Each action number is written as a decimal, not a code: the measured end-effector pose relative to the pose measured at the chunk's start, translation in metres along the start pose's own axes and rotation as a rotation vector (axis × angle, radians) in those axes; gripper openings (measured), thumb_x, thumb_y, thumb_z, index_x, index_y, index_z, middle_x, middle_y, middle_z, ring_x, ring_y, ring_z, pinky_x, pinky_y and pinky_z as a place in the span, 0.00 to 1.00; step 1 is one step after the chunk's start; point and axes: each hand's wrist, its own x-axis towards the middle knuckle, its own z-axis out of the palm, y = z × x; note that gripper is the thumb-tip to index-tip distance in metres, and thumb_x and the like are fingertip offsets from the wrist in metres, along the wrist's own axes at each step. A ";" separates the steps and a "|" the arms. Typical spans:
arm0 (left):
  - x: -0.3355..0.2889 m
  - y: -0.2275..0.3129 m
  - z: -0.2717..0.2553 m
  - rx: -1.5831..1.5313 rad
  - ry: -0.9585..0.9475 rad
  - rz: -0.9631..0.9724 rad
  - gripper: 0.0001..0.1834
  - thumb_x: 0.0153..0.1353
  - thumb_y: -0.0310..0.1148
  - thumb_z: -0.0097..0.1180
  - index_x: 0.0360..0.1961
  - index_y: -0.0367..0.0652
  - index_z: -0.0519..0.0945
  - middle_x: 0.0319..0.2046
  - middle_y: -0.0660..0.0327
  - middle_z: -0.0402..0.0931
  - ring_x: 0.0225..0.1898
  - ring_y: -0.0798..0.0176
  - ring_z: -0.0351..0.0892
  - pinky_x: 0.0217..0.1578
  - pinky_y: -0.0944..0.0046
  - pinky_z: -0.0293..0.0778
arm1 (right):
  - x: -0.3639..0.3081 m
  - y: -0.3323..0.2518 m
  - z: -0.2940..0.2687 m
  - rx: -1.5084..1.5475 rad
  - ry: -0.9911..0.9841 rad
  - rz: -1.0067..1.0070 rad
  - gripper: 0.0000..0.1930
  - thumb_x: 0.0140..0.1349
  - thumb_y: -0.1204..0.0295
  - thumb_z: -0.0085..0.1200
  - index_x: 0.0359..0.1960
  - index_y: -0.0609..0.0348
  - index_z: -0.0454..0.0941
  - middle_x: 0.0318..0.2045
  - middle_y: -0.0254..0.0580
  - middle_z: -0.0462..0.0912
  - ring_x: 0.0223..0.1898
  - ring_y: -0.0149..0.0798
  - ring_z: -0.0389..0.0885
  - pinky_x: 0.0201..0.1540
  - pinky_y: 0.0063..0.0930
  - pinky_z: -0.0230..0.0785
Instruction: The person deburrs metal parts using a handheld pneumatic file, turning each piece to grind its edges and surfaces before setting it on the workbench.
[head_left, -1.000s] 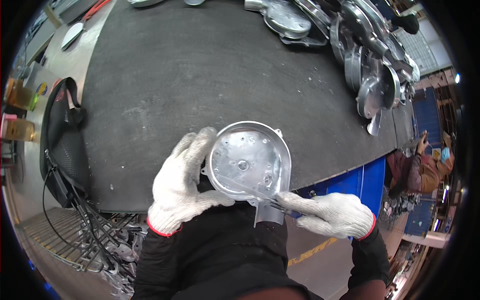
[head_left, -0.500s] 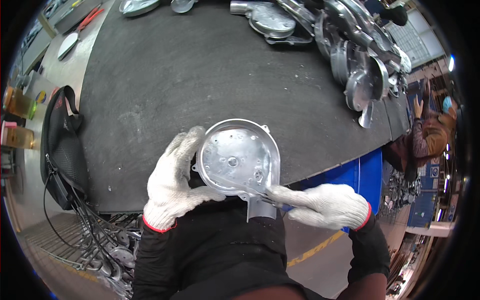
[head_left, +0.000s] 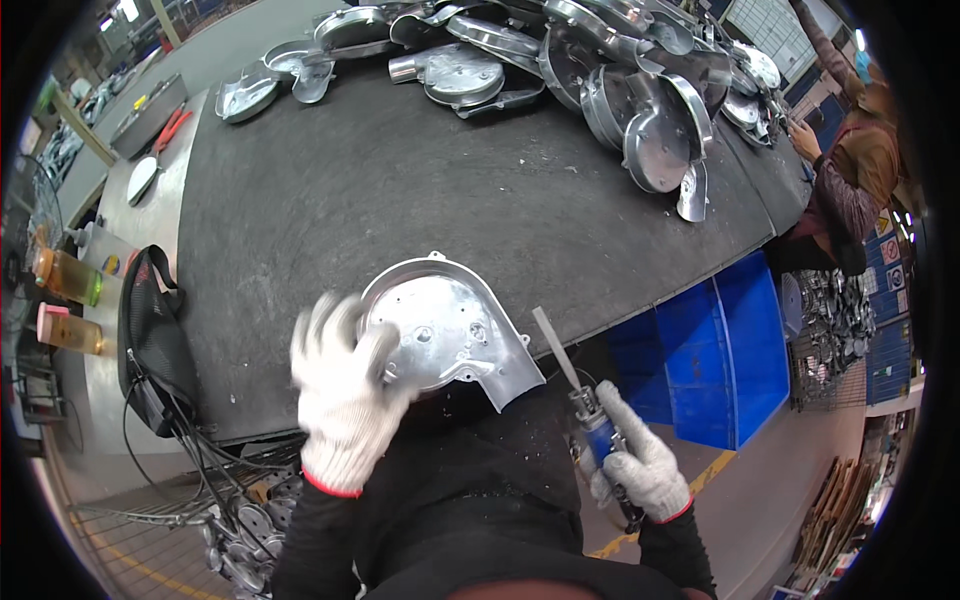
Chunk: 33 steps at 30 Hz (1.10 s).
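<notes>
In front of me a round metal housing [head_left: 437, 325] with a spout lies open side up at the table's near edge, its spout toward my lower right. At its left rim is my left hand [head_left: 347, 390] in a white knit glove, fingers spread and blurred by motion; whether they touch the rim I cannot tell. My right hand [head_left: 645, 465], also gloved, is wrapped round a blue handheld power file [head_left: 600, 437] to the right of the housing. The file's flat blade [head_left: 556, 346] points up and away from me, apart from the housing.
The dark table [head_left: 300, 210] carries a pile of similar metal housings [head_left: 660, 110] along its far side. A black mesh bag [head_left: 155, 345] and bottles [head_left: 70, 275] stand at left, with a red-handled tool [head_left: 170, 130] beyond. A blue bin [head_left: 715, 350] is right; another person [head_left: 850, 170] works there.
The file has come away from the spout, down and to the right. My left hand has loosened from the rim. The housing has turned, its spout now further right.
</notes>
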 end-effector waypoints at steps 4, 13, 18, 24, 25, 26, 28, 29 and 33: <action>0.089 0.042 0.041 0.017 -0.229 0.570 0.25 0.47 0.29 0.71 0.50 0.45 0.81 0.51 0.58 0.81 0.59 0.51 0.79 0.70 0.41 0.66 | -0.005 0.024 0.003 0.046 -0.081 0.056 0.44 0.66 0.77 0.55 0.83 0.43 0.49 0.39 0.40 0.83 0.28 0.30 0.83 0.31 0.26 0.81; 0.137 0.058 -0.037 0.267 -0.435 0.144 0.06 0.56 0.32 0.65 0.36 0.52 0.87 0.41 0.60 0.81 0.47 0.49 0.84 0.46 0.50 0.79 | -0.018 0.036 0.005 -0.076 -0.251 0.030 0.44 0.68 0.68 0.63 0.82 0.42 0.51 0.32 0.33 0.83 0.30 0.26 0.82 0.33 0.24 0.81; 0.086 0.027 -0.047 -0.037 -0.423 -0.421 0.27 0.55 0.40 0.64 0.57 0.47 0.78 0.43 0.50 0.86 0.44 0.45 0.88 0.45 0.53 0.79 | 0.022 -0.001 0.029 -0.312 -0.336 -0.001 0.43 0.70 0.62 0.61 0.83 0.36 0.49 0.25 0.34 0.80 0.22 0.26 0.79 0.30 0.26 0.80; 0.044 0.005 -0.046 -0.117 -0.226 -0.629 0.23 0.58 0.32 0.60 0.57 0.44 0.82 0.44 0.53 0.88 0.46 0.52 0.87 0.50 0.56 0.77 | 0.053 -0.031 0.054 -0.386 -0.404 0.058 0.42 0.71 0.66 0.59 0.83 0.39 0.50 0.35 0.36 0.83 0.25 0.27 0.79 0.33 0.27 0.83; 0.043 0.006 -0.046 -0.117 -0.228 -0.631 0.23 0.58 0.32 0.60 0.57 0.44 0.82 0.44 0.53 0.88 0.46 0.52 0.87 0.50 0.56 0.77 | 0.055 -0.034 0.056 -0.381 -0.428 0.097 0.42 0.71 0.65 0.59 0.83 0.38 0.50 0.33 0.35 0.82 0.26 0.26 0.79 0.32 0.27 0.83; 0.042 0.007 -0.045 -0.108 -0.221 -0.626 0.23 0.59 0.32 0.61 0.57 0.44 0.82 0.43 0.53 0.88 0.45 0.53 0.87 0.50 0.56 0.78 | 0.058 -0.032 0.058 -0.374 -0.431 0.089 0.42 0.71 0.64 0.58 0.83 0.36 0.50 0.31 0.35 0.79 0.26 0.26 0.79 0.31 0.26 0.83; 0.039 0.008 -0.044 -0.107 -0.219 -0.623 0.23 0.59 0.33 0.61 0.57 0.44 0.82 0.43 0.53 0.88 0.45 0.53 0.88 0.49 0.57 0.78 | 0.065 -0.028 0.061 -0.357 -0.420 0.087 0.41 0.72 0.62 0.58 0.83 0.35 0.49 0.28 0.34 0.78 0.25 0.26 0.78 0.29 0.25 0.81; 0.036 0.008 -0.043 -0.087 -0.191 -0.627 0.22 0.60 0.33 0.61 0.57 0.44 0.82 0.43 0.53 0.88 0.45 0.53 0.88 0.49 0.57 0.78 | 0.066 -0.026 0.062 -0.336 -0.413 0.081 0.41 0.73 0.59 0.57 0.83 0.34 0.48 0.25 0.33 0.76 0.23 0.25 0.78 0.27 0.24 0.79; 0.032 0.010 -0.045 -0.028 -0.194 -0.537 0.20 0.63 0.37 0.65 0.55 0.49 0.79 0.39 0.49 0.87 0.43 0.42 0.88 0.43 0.48 0.82 | 0.063 -0.034 0.065 -0.029 -0.447 0.157 0.42 0.74 0.61 0.55 0.83 0.38 0.44 0.27 0.33 0.75 0.23 0.26 0.78 0.25 0.24 0.78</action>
